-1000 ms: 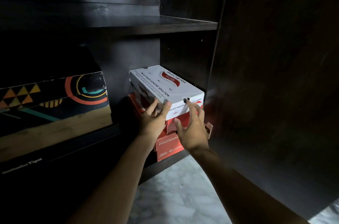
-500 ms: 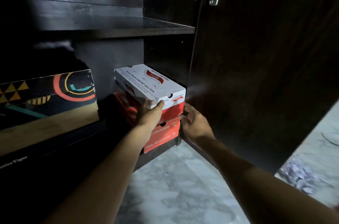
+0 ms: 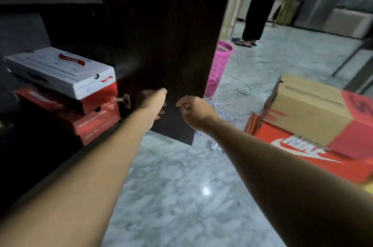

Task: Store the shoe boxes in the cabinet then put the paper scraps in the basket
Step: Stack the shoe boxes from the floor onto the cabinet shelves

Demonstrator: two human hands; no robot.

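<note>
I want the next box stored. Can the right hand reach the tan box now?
Probably yes. The right hand holds nothing, and nothing stands between it and the tan box atop the orange box.

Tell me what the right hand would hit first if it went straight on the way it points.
The right hand would most likely meet the door first, near its lower edge. The gap between them is hard to judge.
</note>
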